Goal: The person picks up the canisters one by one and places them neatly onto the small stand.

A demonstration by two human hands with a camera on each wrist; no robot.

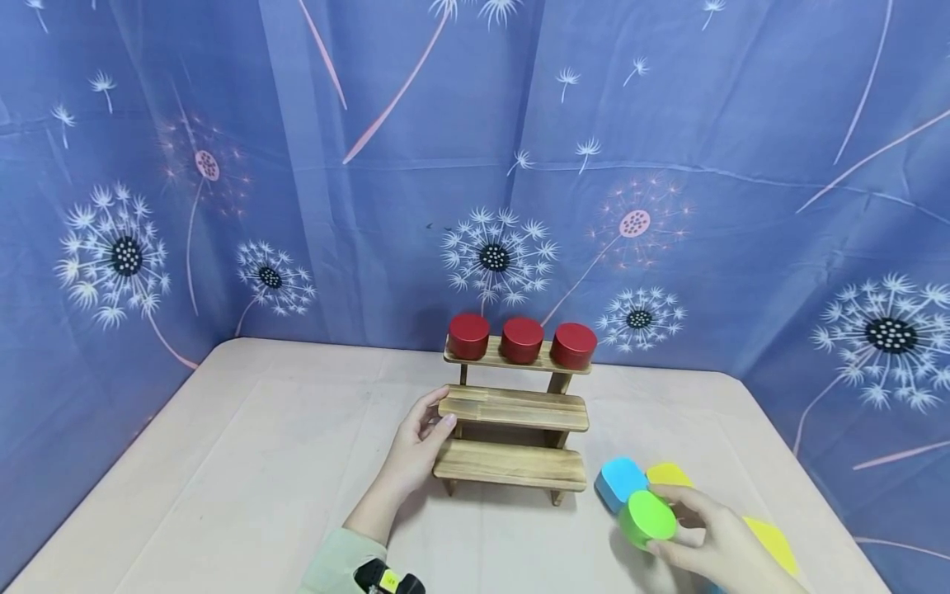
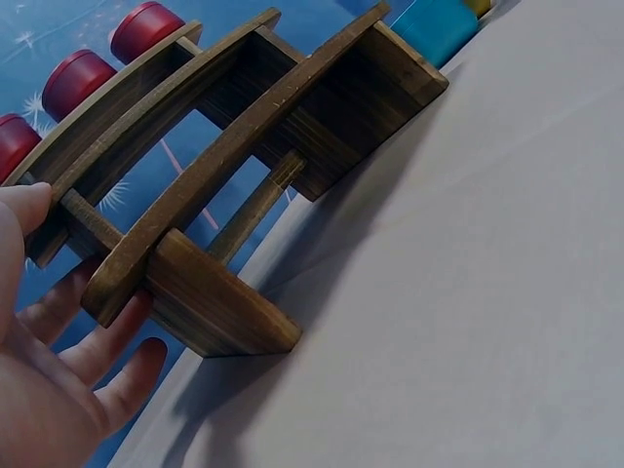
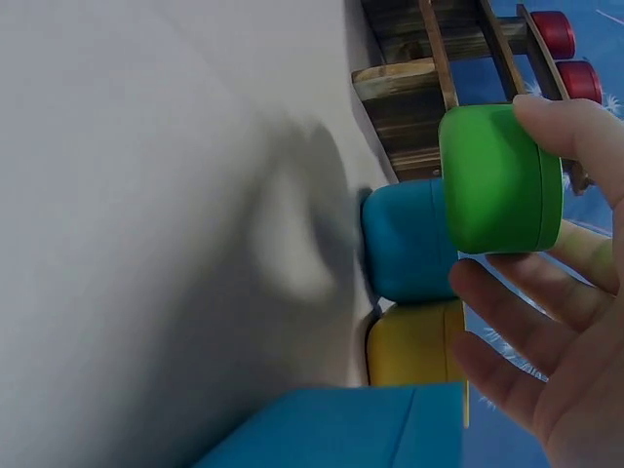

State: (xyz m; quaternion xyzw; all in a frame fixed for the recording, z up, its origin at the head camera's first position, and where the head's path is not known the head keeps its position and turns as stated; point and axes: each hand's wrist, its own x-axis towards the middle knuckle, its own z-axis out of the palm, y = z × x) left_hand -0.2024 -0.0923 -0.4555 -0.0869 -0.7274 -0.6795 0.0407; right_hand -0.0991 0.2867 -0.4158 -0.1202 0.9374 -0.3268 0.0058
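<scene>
A three-tier wooden stand (image 1: 512,466) rises in the middle of the table, with three round red tins (image 1: 522,340) in a row on its top tier. My left hand (image 1: 420,445) holds the left end of the middle tier, the thumb at its front edge; in the left wrist view the other fingers (image 2: 132,385) reach behind the tier's end. My right hand (image 1: 705,528) pinches a green tin (image 3: 497,180) with rounded sides between thumb and fingers, raised over the table to the right of the stand. Just behind it sits a blue tin (image 1: 620,483), beside a yellow tin (image 1: 670,473).
Another yellow tin (image 1: 772,543) lies farther right, partly behind my right hand. One more blue tin (image 3: 341,429) shows close up in the right wrist view. A blue dandelion-print cloth (image 1: 386,247) hangs around the pale-covered table (image 1: 245,462), close behind the stand.
</scene>
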